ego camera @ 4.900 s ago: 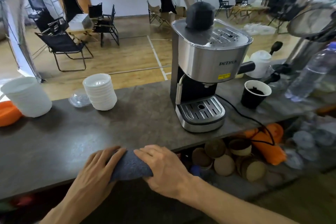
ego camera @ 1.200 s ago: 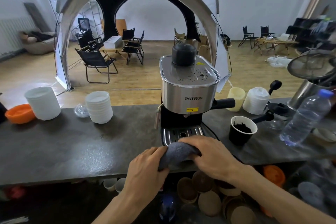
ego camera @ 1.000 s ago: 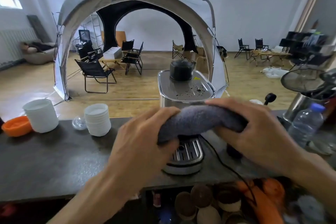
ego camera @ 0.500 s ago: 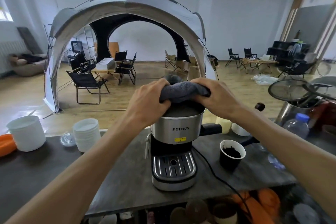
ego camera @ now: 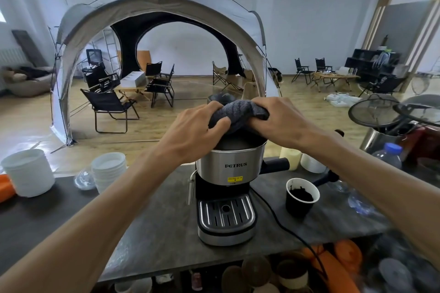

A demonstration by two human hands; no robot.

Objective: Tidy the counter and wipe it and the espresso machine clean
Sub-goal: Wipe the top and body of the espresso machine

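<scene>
Stretching from 9 o'clock to 3 o'clock across the lower half of the view, the dark counter (ego camera: 147,228) carries everything else. At its centre the espresso machine (ego camera: 229,185) stands upright, long axis vertical, its steel front with the PETRUS lettering and its drip tray (ego camera: 226,215) facing 6 o'clock, toward the wearer, while a black handle sticks out toward 3 o'clock. Both forearms reach up from the lower corners and meet over the machine's top. The left hand (ego camera: 197,133) is palm down, fingers curled and clamped on the left end of a grey cloth (ego camera: 238,113); the right hand (ego camera: 283,121) is likewise closed over the cloth's right end. The bunched cloth lies with its long axis running 9 to 3 o'clock, resting on the machine's top beside the dark cap. At 3 o'clock of the machine stands a black paper cup (ego camera: 301,196) with dark grounds inside; at 9 o'clock sits a stack of white cups (ego camera: 108,171).
</scene>
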